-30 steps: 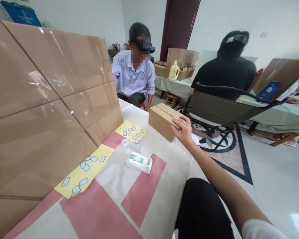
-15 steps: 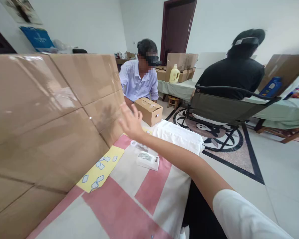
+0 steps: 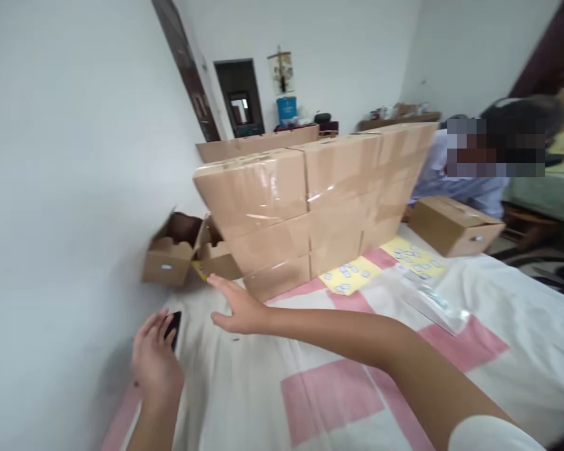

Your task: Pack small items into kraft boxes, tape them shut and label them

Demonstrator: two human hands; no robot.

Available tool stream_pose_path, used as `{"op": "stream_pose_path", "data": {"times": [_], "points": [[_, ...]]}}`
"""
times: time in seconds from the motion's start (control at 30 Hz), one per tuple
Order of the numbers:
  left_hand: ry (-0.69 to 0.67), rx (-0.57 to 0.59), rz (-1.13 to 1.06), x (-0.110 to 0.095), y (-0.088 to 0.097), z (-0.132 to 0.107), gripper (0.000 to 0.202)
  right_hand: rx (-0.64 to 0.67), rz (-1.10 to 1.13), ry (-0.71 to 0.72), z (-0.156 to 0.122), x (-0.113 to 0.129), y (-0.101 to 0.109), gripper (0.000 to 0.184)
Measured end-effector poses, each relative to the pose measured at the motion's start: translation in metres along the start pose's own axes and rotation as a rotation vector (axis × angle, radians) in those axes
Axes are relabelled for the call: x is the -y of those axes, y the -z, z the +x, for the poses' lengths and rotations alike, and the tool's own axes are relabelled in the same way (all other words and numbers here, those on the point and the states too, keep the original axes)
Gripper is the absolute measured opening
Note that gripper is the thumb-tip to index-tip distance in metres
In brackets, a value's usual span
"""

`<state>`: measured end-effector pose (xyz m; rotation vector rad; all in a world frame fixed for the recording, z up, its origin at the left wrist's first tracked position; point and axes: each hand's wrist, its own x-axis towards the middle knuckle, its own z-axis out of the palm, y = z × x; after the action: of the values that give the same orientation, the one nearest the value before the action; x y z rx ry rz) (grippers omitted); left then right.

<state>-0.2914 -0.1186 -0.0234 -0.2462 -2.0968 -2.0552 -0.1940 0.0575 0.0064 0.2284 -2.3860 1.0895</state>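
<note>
At the lower left, beside the wall, my left hand (image 3: 157, 357) has its fingers curled over the edge of a flat black thing that looks like a phone (image 3: 175, 327). Part of that thing is hidden behind the fingers. My right hand (image 3: 239, 308) reaches across over the table from the right, thumb and fingers apart, holding nothing. Just beyond it stands a large taped cardboard panel (image 3: 282, 232), close to the fingertips. Under both hands lies the pink and white tablecloth (image 3: 244, 388).
Open cardboard boxes (image 3: 169, 260) stand at the far left by the wall. Yellow patterned sheets (image 3: 348, 275) lie along the panel's foot. A clear plastic package (image 3: 435, 304) and a closed carton (image 3: 451, 225) are at right, where another person (image 3: 479, 181) sits.
My view has swung left, bringing the wall, the open boxes and my left hand with the black thing into sight. My right hand has moved left, away from the carton, still spread.
</note>
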Motion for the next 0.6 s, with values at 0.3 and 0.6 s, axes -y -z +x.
{"op": "stream_pose_path", "data": {"times": [0.3,0.6], "points": [[-0.503,-0.091,0.522,0.045,-0.068,0.128,0.112,-0.053,0.301,-0.308,0.077,-0.062,-0.083,0.072],[-0.528,-0.176,0.634,0.094,-0.076,0.183,0.108,-0.066,0.076,-0.344,0.097,-0.088,-0.165,0.091]]}}
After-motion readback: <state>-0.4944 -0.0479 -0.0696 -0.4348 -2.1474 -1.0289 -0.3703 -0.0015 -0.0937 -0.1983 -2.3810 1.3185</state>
